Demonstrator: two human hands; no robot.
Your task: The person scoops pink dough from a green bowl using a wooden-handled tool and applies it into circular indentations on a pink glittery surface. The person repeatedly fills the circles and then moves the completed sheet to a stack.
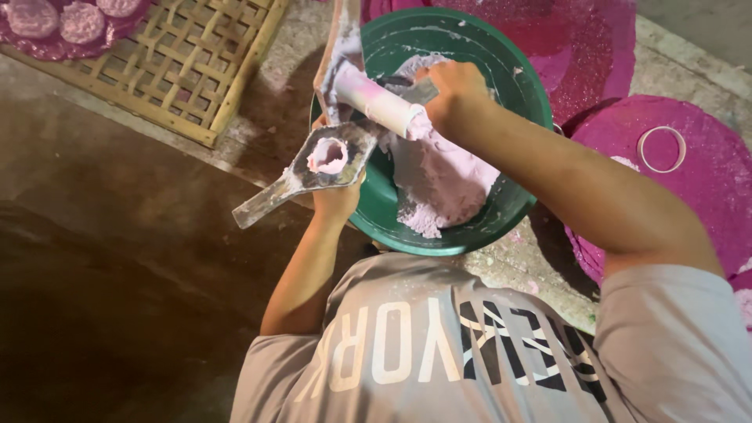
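Nearest the camera, the person's grey shirt (pixel 470 352) fills the lower frame, both bare arms reaching away from it. The left hand (pixel 337 200) is clenched from below around a flat, paste-smeared metal mould (pixel 313 168), its handle pointing down and to the left; the round cup in it holds a ring of pale pink paste (pixel 329 155), hollow in the middle and glossy-wet. Just beyond, the right hand (pixel 454 94) is closed on a white cylinder (pixel 376 103) streaked with pink, tilted down toward the mould. Both sit over the near-left rim of a green basin (pixel 517 86), which holds a soft, lumpy heap of lilac-pink paste (pixel 446 180).

The risk here: the mould is held out past the basin's edge, so a tilt could slide the wet ring onto the floor, and a slippery grip on the coated cylinder might crush its thin wall.

Farther off lie a woven bamboo rack (pixel 204 55) with pink cakes (pixel 82 22) at far left, and pink-stained mats (pixel 705 180) with a white ring (pixel 662 149) to the right.
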